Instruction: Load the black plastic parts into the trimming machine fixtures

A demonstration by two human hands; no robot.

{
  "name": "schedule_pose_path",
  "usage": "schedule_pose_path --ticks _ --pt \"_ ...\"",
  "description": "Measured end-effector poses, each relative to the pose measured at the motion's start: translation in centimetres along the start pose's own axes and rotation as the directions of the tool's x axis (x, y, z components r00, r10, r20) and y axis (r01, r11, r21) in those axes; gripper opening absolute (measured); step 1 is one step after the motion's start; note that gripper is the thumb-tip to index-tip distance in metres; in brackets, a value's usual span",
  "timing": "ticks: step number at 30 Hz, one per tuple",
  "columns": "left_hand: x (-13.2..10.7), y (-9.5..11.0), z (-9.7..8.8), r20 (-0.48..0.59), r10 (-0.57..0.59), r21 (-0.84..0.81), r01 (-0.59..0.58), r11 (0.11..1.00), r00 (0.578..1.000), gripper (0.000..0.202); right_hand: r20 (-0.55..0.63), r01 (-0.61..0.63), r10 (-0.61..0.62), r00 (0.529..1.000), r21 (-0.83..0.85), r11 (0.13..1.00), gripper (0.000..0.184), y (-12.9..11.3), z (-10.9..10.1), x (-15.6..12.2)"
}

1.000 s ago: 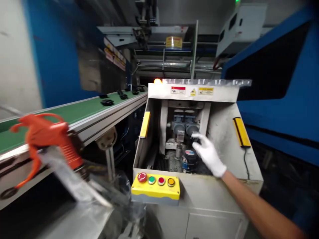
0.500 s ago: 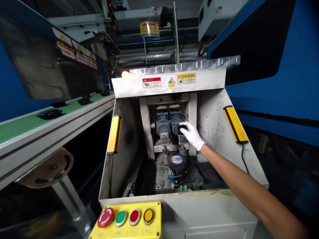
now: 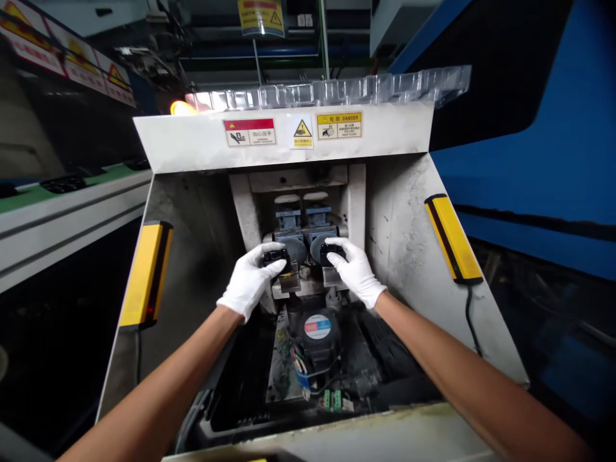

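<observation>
Both my hands wear white gloves and reach into a grey machine housing [image 3: 409, 212]. My left hand [image 3: 250, 281] pinches a small black part [image 3: 273, 256] against the left round grey holder [image 3: 291, 249]. My right hand [image 3: 353, 269] grips another small black part [image 3: 332, 251] at the right round holder [image 3: 317, 245]. Below the holders sits a black round motor with a red-and-blue label [image 3: 317, 327], with coloured wires beside it.
Yellow light-curtain bars stand on the housing's left wall [image 3: 144, 273] and right wall [image 3: 452, 239]. Warning stickers [image 3: 293, 130] line the top panel under a clear plastic tray [image 3: 327, 93]. A green conveyor with black parts [image 3: 62, 186] runs at left. Blue machine panels [image 3: 543, 147] fill the right.
The view has moved closer to the housing. My left hand has come into view and taken a black part at the left holder. My right hand stays at the right holder.
</observation>
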State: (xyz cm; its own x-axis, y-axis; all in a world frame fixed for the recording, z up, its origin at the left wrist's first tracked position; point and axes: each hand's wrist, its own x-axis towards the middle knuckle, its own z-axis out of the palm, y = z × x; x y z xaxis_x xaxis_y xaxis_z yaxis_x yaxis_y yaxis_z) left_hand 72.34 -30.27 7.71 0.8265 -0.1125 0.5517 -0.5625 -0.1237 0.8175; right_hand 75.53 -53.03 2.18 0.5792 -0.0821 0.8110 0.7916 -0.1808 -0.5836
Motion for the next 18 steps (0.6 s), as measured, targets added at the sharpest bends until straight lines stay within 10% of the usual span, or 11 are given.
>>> schedule_pose_path --ticks 12,15,18 --pt "2.1 -2.3 0.8 0.134 0.003 -0.052 0.004 0.999 0.991 0.037 0.021 -0.06 0.062 0.998 -0.084 0.995 0.026 -1.6 -0.5 0.4" --pt "2.0 -2.2 0.8 0.159 -0.012 -0.005 0.013 1.0 0.987 0.037 0.183 -0.114 0.157 0.97 -0.224 0.968 0.032 -3.1 -1.3 3.7" --pt "1.8 -1.5 0.5 0.165 -0.03 0.067 0.019 0.998 0.986 0.04 0.46 -0.106 0.288 0.84 -0.382 0.918 0.045 -3.8 -0.7 8.3"
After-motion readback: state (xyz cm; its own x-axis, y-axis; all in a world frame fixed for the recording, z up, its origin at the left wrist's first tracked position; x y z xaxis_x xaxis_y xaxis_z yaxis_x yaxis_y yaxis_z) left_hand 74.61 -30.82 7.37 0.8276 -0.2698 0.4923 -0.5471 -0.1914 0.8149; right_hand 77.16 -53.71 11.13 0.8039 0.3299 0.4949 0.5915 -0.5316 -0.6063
